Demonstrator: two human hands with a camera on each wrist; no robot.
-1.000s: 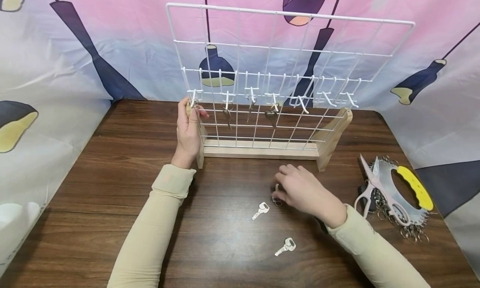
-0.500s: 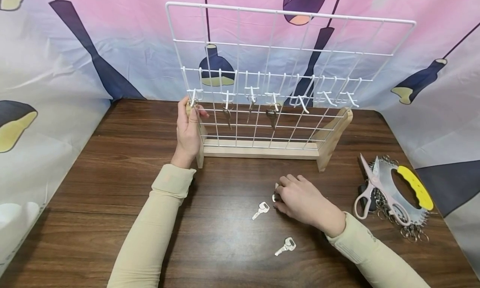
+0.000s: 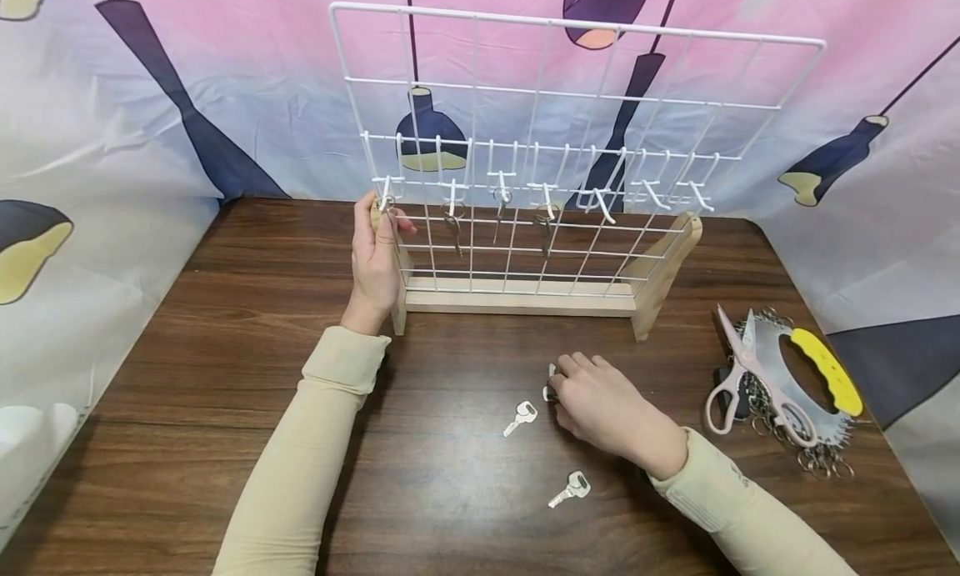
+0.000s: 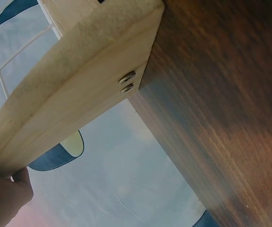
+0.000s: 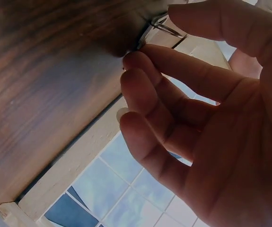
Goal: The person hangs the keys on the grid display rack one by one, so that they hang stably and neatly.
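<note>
My left hand (image 3: 375,263) grips the upper left wooden upright of a white wire grid rack (image 3: 517,301); in the left wrist view its fingers (image 4: 5,198) meet the upright (image 4: 69,104). My right hand (image 3: 603,401) is down at the tabletop in front of the rack. Its thumb and forefinger pinch a silver key (image 3: 551,390) with a split ring (image 5: 166,27), partly covered by the fingers. Two loose silver keys lie nearby: one (image 3: 521,418) just left of that hand, another (image 3: 570,488) closer to me. Several keys (image 3: 455,230) hang from the rack's left and middle hooks.
On the right, pink-handled scissors (image 3: 738,368) lie over a toothed metal blade with a yellow handle (image 3: 827,372). Several split rings (image 3: 825,461) are around its edge. White hooks (image 3: 652,194) stick forward from the grid. A patterned curtain (image 3: 247,76) hangs behind.
My right hand has come down slightly, and its fingers have closed in on the key with the ring. The left hand and the rack have stayed put.
</note>
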